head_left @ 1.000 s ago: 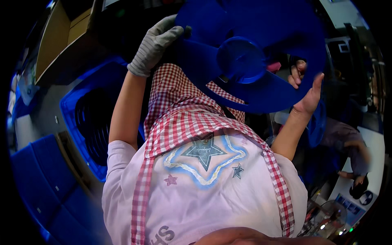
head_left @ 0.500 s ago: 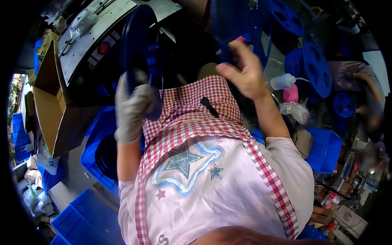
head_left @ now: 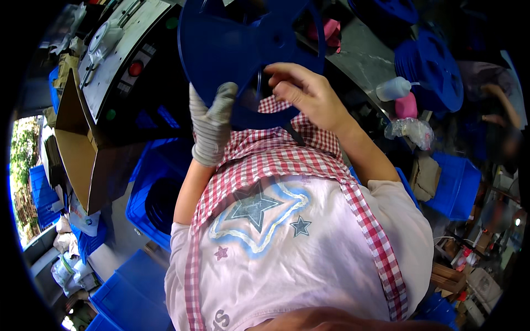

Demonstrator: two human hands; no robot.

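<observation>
A large blue plastic reel (head_left: pixel 221 58) with a round hub and wide cutouts is held up before my apron, its flat face toward me. My left hand (head_left: pixel 212 121), in a pale knitted glove, grips its lower left rim, thumb on the near side. Bare and half bent, my right hand (head_left: pixel 312 96) is at the cutout below the hub. Its index finger and thumb stand apart, with nothing visible between them; whether the fingertips touch the reel I cannot tell.
A machine panel with a red button (head_left: pixel 135 68) stands at the left behind an open cardboard box (head_left: pixel 77 157). Stacked blue reels (head_left: pixel 436 71), a squeeze bottle (head_left: pixel 393 88) and a pink object (head_left: pixel 332 33) are at the right. Blue crates (head_left: pixel 455 187) flank me. Another person's arm (head_left: pixel 502 102) shows far right.
The reel has turned from edge-on to face-on and moved right, with my left hand still on it. My right hand has come down and left, away from the pink object to the reel.
</observation>
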